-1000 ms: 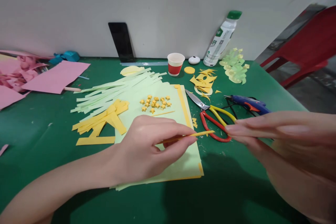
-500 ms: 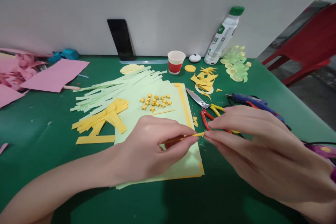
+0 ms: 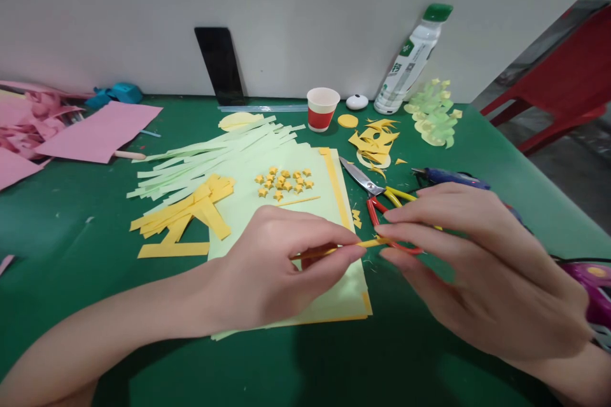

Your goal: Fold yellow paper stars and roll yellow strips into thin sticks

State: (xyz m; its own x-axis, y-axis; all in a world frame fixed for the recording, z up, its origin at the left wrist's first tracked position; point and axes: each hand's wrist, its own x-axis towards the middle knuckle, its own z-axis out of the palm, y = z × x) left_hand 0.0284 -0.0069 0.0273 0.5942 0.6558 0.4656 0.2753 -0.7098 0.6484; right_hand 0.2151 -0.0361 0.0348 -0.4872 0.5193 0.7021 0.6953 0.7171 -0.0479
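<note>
My left hand (image 3: 279,267) is closed in a pinch on a narrow yellow paper strip (image 3: 370,243). One end of the strip sticks out to the right from between thumb and fingers; the other shows inside the curled hand. Around that right end, my right hand (image 3: 482,267) has its thumb and index finger apart, the fingertips close to the paper. Whether a fingertip touches it I cannot tell. Below and beyond my left hand lie pale green paper sheets (image 3: 243,203), bearing several small folded yellow stars (image 3: 286,186) and another thin yellow strip (image 3: 299,201).
Scissors (image 3: 365,181) lie just beyond my right hand, near a glue gun (image 3: 453,178). Yellow strips (image 3: 191,213) and green strips (image 3: 214,156) are at left, with pink paper (image 3: 102,130) farther out. A paper cup (image 3: 322,111), bottle (image 3: 410,63) and phone (image 3: 219,67) stand along the wall.
My right thumb and index finger have parted at the strip's end, and more of the strip shows. My left hand keeps its pinch. The view has shifted slightly.
</note>
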